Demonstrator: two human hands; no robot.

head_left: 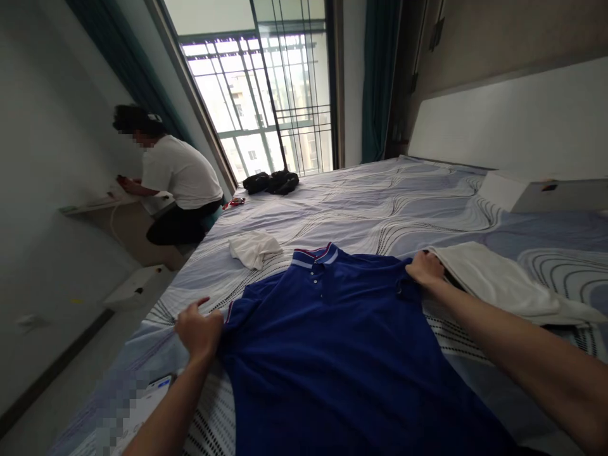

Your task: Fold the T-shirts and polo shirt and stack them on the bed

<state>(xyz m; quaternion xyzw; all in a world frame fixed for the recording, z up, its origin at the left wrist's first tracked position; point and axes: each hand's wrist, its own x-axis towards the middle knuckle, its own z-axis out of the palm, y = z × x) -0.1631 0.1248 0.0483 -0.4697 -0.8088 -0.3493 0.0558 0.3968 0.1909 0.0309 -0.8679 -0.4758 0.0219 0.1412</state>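
A dark blue polo shirt (pixel 332 335) with a striped collar lies face up and spread flat on the bed (pixel 380 202). My left hand (pixel 198 329) is closed on the end of the shirt's left sleeve, with the forefinger sticking out. My right hand (pixel 426 268) grips the shirt's right sleeve at the shoulder, fingers curled into the cloth. Both arms reach out over the bedsheet.
A white cloth (pixel 503 282) lies just right of my right hand, a crumpled white garment (pixel 254 248) beyond the collar, dark clothing (pixel 272 182) at the far edge. A phone (pixel 159 384) rests by my left forearm. Another person (pixel 173 180) crouches at a wall shelf, left.
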